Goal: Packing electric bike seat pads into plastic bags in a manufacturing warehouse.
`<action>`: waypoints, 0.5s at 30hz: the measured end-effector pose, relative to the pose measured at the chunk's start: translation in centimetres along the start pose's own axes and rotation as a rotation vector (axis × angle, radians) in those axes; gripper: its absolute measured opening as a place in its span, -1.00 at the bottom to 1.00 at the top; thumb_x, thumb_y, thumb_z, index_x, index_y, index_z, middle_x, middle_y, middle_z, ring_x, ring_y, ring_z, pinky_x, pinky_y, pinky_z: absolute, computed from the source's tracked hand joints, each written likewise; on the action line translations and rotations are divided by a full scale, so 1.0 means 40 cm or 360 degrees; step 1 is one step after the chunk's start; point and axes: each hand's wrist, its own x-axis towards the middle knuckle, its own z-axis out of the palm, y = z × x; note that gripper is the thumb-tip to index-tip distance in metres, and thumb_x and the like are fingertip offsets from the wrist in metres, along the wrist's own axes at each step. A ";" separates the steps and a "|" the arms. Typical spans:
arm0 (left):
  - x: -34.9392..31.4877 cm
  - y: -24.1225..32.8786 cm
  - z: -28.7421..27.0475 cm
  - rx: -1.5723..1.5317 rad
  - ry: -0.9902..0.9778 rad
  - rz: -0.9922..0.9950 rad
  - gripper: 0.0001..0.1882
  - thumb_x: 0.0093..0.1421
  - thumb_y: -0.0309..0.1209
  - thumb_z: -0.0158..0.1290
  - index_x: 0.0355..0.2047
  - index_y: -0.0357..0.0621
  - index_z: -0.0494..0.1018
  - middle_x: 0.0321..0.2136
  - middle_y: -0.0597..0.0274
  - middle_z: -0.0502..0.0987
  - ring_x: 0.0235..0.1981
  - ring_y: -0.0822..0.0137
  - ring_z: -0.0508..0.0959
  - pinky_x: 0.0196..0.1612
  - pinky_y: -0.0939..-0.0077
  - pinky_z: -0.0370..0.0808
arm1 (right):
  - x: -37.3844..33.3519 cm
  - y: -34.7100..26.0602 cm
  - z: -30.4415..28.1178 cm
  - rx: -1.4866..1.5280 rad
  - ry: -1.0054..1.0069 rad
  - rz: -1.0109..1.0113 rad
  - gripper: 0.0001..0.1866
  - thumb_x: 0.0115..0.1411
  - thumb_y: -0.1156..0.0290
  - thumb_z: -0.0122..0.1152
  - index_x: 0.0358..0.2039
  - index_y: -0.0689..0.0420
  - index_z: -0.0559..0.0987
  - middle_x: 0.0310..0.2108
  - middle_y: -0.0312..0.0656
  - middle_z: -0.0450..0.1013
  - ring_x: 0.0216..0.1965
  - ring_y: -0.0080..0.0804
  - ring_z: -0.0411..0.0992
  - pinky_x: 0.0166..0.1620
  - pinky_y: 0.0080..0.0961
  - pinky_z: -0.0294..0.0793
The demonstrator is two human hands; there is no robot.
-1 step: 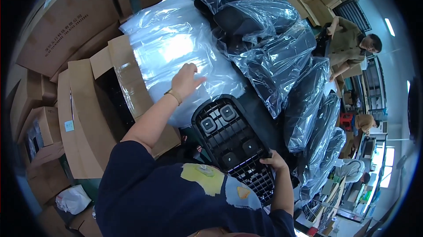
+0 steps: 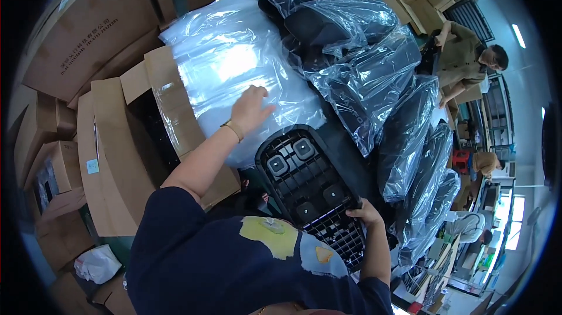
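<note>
My left hand (image 2: 250, 110) is over a stack of clear plastic bags (image 2: 216, 40), its fingers loosely bent and the thumb apart, with nothing in it. Whether the fingertips touch the top bag I cannot tell. My right hand (image 2: 366, 212) is closed on the right edge of a black ribbed plastic panel (image 2: 316, 174). This long panel has a rounded far end, a grid of ribs and square pads with a screw in each. It lies tilted against my front, below the bags, and its near end is partly hidden by my shirt.
Several black padded pieces wrapped in clear plastic (image 2: 369, 86) lie in a row along the right. An open cardboard box (image 2: 108, 163) stands at my left, with larger cartons (image 2: 76, 28) behind it. A co-worker (image 2: 465, 57) stands at the far right, beyond the wrapped pieces.
My left hand has shifted very slightly to the right over the bags. My right hand and the black panel look almost unmoved.
</note>
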 end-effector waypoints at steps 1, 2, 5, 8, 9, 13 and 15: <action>-0.014 0.009 0.015 -0.0093 -0.0118 0.0126 -0.67 0.11 -0.09 0.06 -0.42 -0.12 0.41 -0.37 0.10 0.42 -0.28 0.08 0.45 -0.26 0.24 0.40 | 0.002 -0.011 0.000 0.0003 -0.0041 -0.0056 -0.55 -0.27 0.49 0.39 -0.25 0.17 0.53 -0.40 -0.39 0.43 -0.33 -0.54 0.37 -0.16 -0.58 0.34; -0.026 0.019 0.027 -0.0188 -0.0237 0.0253 -0.65 0.08 -0.06 0.09 -0.41 -0.10 0.41 -0.35 0.12 0.41 -0.27 0.09 0.45 -0.26 0.25 0.41 | 0.002 -0.012 0.001 0.0007 -0.0039 -0.0072 -0.56 -0.25 0.48 0.39 -0.25 0.17 0.53 -0.40 -0.40 0.43 -0.33 -0.54 0.37 -0.15 -0.58 0.34; -0.045 0.045 0.058 -0.0131 -0.0498 0.0003 -0.63 0.04 -0.04 0.12 -0.40 -0.09 0.42 -0.36 0.13 0.42 -0.27 0.11 0.45 -0.24 0.29 0.41 | 0.017 0.007 -0.016 0.0038 -0.0067 -0.0070 -0.55 -0.25 0.46 0.41 -0.25 0.17 0.53 -0.38 -0.40 0.44 -0.32 -0.53 0.38 -0.14 -0.56 0.34; -0.039 0.016 0.079 0.0104 -0.0508 0.0084 -0.64 -0.02 -0.03 0.17 -0.44 -0.04 0.45 -0.40 0.16 0.41 -0.29 0.14 0.44 -0.22 0.31 0.40 | 0.020 0.051 -0.034 0.0118 -0.0067 -0.0051 -0.51 -0.24 0.45 0.41 -0.20 0.16 0.54 -0.31 -0.38 0.46 -0.26 -0.51 0.39 -0.09 -0.54 0.33; -0.041 0.013 0.083 0.0306 -0.0477 0.0280 -0.66 -0.04 -0.05 0.19 -0.46 -0.03 0.46 -0.42 0.18 0.41 -0.31 0.16 0.44 -0.24 0.31 0.40 | 0.021 0.062 -0.046 0.0126 -0.0069 -0.0054 -0.51 -0.24 0.45 0.41 -0.20 0.16 0.54 -0.31 -0.38 0.46 -0.26 -0.51 0.39 -0.09 -0.54 0.33; -0.059 0.021 0.083 0.0571 -0.0396 0.0380 -0.72 -0.03 -0.10 0.19 -0.49 -0.01 0.48 -0.44 0.20 0.41 -0.28 0.13 0.41 -0.21 0.28 0.39 | 0.014 0.118 -0.067 0.0210 -0.0105 -0.0106 -0.54 -0.17 0.46 0.40 -0.16 0.20 0.54 -0.27 -0.35 0.50 -0.22 -0.50 0.42 -0.03 -0.56 0.33; -0.053 -0.005 0.106 0.0459 -0.0443 0.0282 -0.74 0.02 -0.11 0.13 -0.50 -0.02 0.49 -0.42 0.18 0.45 -0.27 0.10 0.42 -0.19 0.25 0.37 | 0.009 0.130 -0.076 0.0245 -0.0082 -0.0091 -0.53 -0.16 0.46 0.40 -0.16 0.20 0.54 -0.26 -0.35 0.50 -0.20 -0.49 0.42 -0.02 -0.55 0.32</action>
